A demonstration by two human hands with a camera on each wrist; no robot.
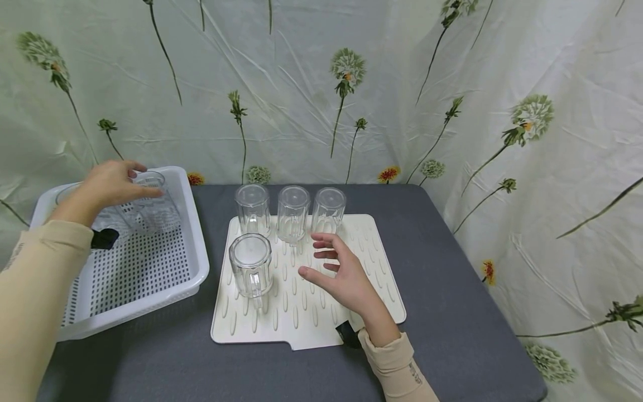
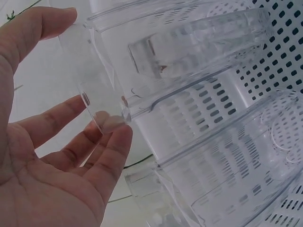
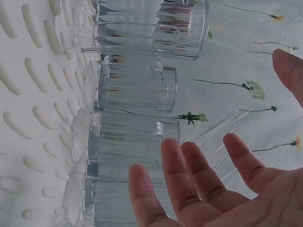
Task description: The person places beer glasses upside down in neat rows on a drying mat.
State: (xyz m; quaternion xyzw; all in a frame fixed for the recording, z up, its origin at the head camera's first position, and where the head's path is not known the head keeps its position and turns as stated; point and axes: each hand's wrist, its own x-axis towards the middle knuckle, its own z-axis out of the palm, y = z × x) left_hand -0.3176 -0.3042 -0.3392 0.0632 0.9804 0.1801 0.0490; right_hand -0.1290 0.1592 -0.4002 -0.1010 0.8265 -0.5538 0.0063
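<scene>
My left hand (image 1: 108, 187) reaches over the far end of a white basket (image 1: 200, 254), at the end of a clear glass mug (image 2: 189, 52). In the left wrist view its thumb is by the mug's upper edge and its fingertips are at the lower edge, spread around it. A second glass mug (image 2: 222, 156) lies beside it in the basket. My right hand (image 1: 346, 279) hovers over a cream mat (image 1: 311, 332), fingers apart and holding nothing. Three upside-down glass mugs (image 1: 293, 215) stand in a row at the mat's back, and another glass mug (image 1: 251, 267) stands in front at the left.
The dark grey table (image 1: 452, 312) extends right of the mat and along the front. A flower-printed curtain (image 1: 301, 111) hangs behind the table and down its right side. The basket stands left of the mat with a narrow gap between them.
</scene>
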